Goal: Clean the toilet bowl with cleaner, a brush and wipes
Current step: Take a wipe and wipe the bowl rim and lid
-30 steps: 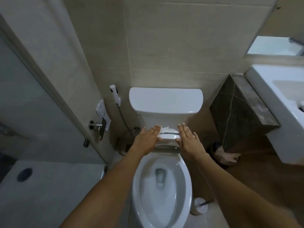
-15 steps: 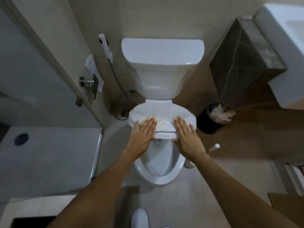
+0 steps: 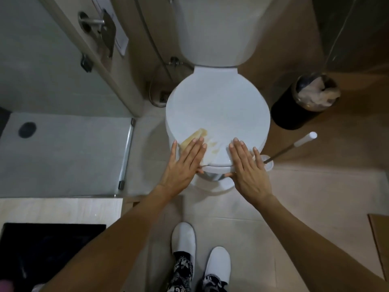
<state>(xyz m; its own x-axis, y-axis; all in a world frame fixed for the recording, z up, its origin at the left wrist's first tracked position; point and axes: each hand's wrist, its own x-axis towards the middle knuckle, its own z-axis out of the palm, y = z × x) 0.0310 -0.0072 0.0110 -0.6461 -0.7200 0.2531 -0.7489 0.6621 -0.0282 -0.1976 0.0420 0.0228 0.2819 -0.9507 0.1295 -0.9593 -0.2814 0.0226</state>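
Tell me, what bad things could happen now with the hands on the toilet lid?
The left hand presses a stained wipe on the lid, so it may smear the yellow mess. Both thumbs sit under the lid's front edge and might get pinched. The right hand is close to the brush holder and could knock it.

A home-style bathroom: a white toilet point(image 3: 217, 114) with its cistern point(image 3: 214, 30) stands against beige tiled walls, a glass shower door point(image 3: 63, 123) to one side, a toilet brush point(image 3: 292, 147), a black waste bin point(image 3: 294, 110) and a wall-mounted paper holder point(image 3: 101, 28) nearby.
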